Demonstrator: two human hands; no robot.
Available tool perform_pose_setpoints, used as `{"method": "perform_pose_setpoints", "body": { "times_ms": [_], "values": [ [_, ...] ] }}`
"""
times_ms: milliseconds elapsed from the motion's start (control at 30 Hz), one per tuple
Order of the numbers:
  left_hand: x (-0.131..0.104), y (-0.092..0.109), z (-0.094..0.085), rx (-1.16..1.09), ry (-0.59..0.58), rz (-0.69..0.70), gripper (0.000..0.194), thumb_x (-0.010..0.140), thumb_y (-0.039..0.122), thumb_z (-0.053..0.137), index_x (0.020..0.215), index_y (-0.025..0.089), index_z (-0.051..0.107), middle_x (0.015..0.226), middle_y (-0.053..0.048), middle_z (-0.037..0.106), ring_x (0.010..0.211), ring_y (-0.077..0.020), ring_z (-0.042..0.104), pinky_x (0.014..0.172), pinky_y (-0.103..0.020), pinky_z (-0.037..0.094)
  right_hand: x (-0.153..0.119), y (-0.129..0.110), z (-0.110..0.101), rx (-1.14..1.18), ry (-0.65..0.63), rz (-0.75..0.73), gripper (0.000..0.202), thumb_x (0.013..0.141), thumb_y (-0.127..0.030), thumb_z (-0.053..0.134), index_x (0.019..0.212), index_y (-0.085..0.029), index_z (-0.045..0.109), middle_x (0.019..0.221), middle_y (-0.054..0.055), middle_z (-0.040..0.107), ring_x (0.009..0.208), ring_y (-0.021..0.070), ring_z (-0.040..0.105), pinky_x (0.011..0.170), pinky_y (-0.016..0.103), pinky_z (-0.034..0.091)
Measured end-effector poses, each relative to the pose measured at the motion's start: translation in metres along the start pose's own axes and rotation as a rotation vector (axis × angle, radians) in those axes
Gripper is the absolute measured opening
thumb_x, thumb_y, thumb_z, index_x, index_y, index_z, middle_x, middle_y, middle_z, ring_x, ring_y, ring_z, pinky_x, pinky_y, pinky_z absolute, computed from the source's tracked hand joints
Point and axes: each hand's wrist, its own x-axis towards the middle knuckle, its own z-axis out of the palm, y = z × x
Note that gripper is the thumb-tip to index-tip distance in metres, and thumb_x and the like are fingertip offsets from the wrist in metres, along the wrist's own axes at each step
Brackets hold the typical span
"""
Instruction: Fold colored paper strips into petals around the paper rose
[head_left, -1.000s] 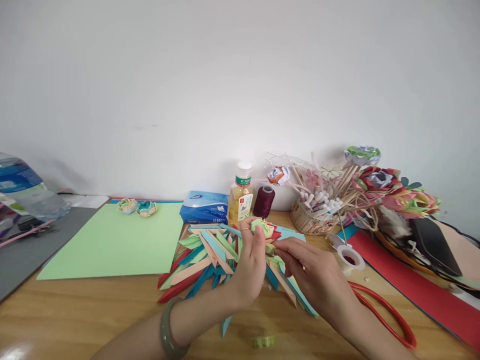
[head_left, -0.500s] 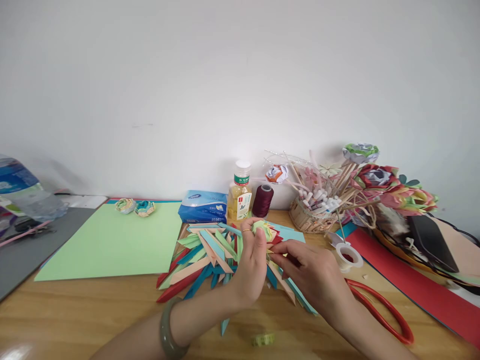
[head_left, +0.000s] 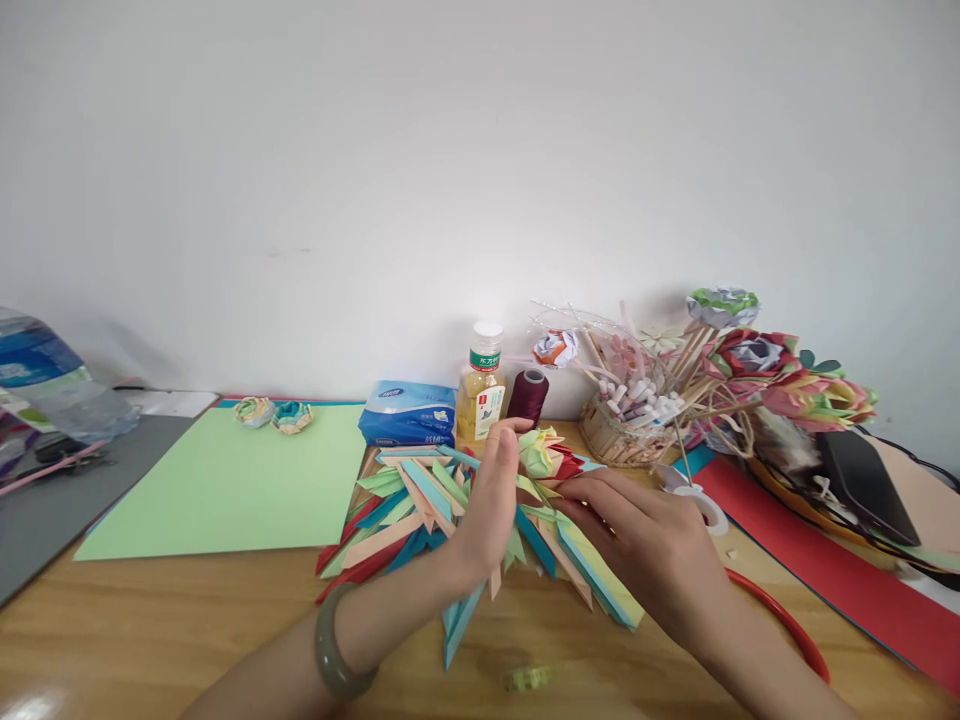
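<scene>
A folded paper flower, pale yellow-green with red outer petals, is up between my hands over the heap of strips. My right hand pinches it low down, thumb and fingers closed near its base. Beside its left side stands my left hand, thumb raised and index finger stretched out. The other left fingers are partly hidden, and whether the palm touches the flower is unclear. Below both hands spread many folded paper strips in red, blue, green and peach.
Behind stand a blue tissue pack, a bottle of yellow liquid and a maroon thread spool. Right are a basket with paper flowers, a white tape roll and a red handle. Left lies green paper with two small paper rosettes.
My left hand has loosened around the flower, its thumb straightening upward, so more of the flower shows. My right hand has shifted slightly right and forward, covering more of the red handle.
</scene>
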Motion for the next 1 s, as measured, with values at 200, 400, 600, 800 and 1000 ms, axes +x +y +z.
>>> {"method": "perform_pose_setpoints", "body": {
  "times_ms": [200, 400, 600, 800, 1000],
  "values": [
    [0.013, 0.019, -0.009, -0.203, -0.237, -0.231, 0.036, 0.079, 0.051, 0.058, 0.092, 0.017, 0.061, 0.078, -0.002, 0.059, 0.068, -0.0135, 0.055, 0.055, -0.023, 0.046, -0.002, 0.012, -0.005, 0.056, -0.017, -0.029, 0.019, 0.090, -0.014, 0.048, 0.092, -0.021, 0.065, 0.084, 0.004, 0.073, 0.069, 0.0154, 0.068, 0.057, 0.023, 0.046],
    [0.012, 0.020, -0.009, -0.395, -0.226, -0.078, 0.038, 0.083, 0.036, 0.056, 0.118, 0.021, 0.054, 0.096, -0.005, 0.062, 0.082, -0.0161, 0.060, 0.067, -0.028, 0.052, 0.009, 0.012, -0.018, 0.461, 0.070, 0.579, 0.017, 0.084, -0.032, 0.057, 0.080, -0.019, 0.066, 0.060, 0.001, 0.064, 0.047, 0.0129, 0.057, 0.045, 0.023, 0.046],
    [0.012, 0.015, -0.010, -0.488, -0.290, -0.073, 0.044, 0.077, 0.018, 0.056, 0.121, 0.024, 0.053, 0.095, -0.002, 0.063, 0.088, -0.0176, 0.061, 0.081, -0.033, 0.050, 0.014, 0.012, -0.013, 0.866, -0.052, 0.861, 0.029, 0.076, -0.046, 0.064, 0.075, -0.017, 0.067, 0.051, -0.002, 0.054, 0.041, 0.0091, 0.045, 0.037, 0.020, 0.038],
    [0.010, 0.009, -0.007, -0.554, -0.291, -0.106, 0.043, 0.074, 0.009, 0.053, 0.114, 0.022, 0.057, 0.097, -0.003, 0.065, 0.091, -0.0171, 0.060, 0.082, -0.032, 0.047, 0.013, 0.012, -0.011, 0.841, -0.065, 0.933, 0.030, 0.075, -0.046, 0.064, 0.078, -0.016, 0.069, 0.054, -0.001, 0.055, 0.042, 0.0088, 0.044, 0.039, 0.020, 0.036],
    [0.006, 0.008, -0.004, -0.566, -0.286, -0.117, 0.047, 0.073, 0.007, 0.054, 0.117, 0.023, 0.057, 0.096, -0.002, 0.065, 0.089, -0.0141, 0.058, 0.084, -0.029, 0.044, 0.015, 0.008, -0.014, 0.779, -0.040, 0.895, 0.025, 0.074, -0.042, 0.064, 0.077, -0.017, 0.069, 0.052, -0.002, 0.053, 0.045, 0.0093, 0.042, 0.039, 0.020, 0.033]
  ]
}}
